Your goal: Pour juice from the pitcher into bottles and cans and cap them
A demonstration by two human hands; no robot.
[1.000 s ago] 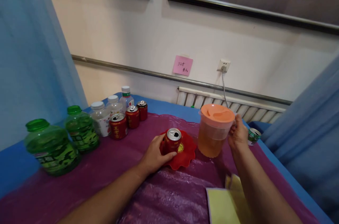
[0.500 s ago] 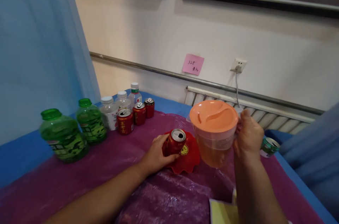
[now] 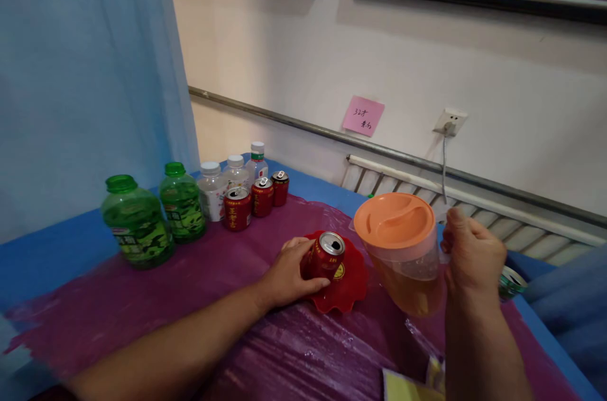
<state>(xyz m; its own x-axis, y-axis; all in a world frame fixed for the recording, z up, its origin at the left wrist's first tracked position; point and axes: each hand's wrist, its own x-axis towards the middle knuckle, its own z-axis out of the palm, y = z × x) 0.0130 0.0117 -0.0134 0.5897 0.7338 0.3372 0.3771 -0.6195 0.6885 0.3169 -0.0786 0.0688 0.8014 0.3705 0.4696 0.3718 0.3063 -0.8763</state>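
Note:
My left hand [image 3: 289, 274] is closed around an opened red drink can [image 3: 325, 259], which stands upright on a red scalloped plate [image 3: 348, 290]. To its right, my right hand [image 3: 472, 255] grips the handle of a clear plastic pitcher [image 3: 408, 281]. An orange lid [image 3: 396, 221] covers the pitcher, and amber liquid shows inside. The pitcher leans a little toward the can, with its spout side apart from the can's top. The handle is mostly hidden by my fingers.
Red cans [image 3: 237, 210], white-capped bottles [image 3: 212, 195] and green bottles [image 3: 137, 227] stand at the left. A green can [image 3: 511, 283] is at the right edge. Purple plastic sheeting [image 3: 227, 287] covers the blue table; a yellow cloth-like item [image 3: 408, 388] lies in front.
The view has shifted, so most things sit further right. The pitcher has gone from nearly upright to slightly tilted toward the can. My left hand keeps its hold on the can.

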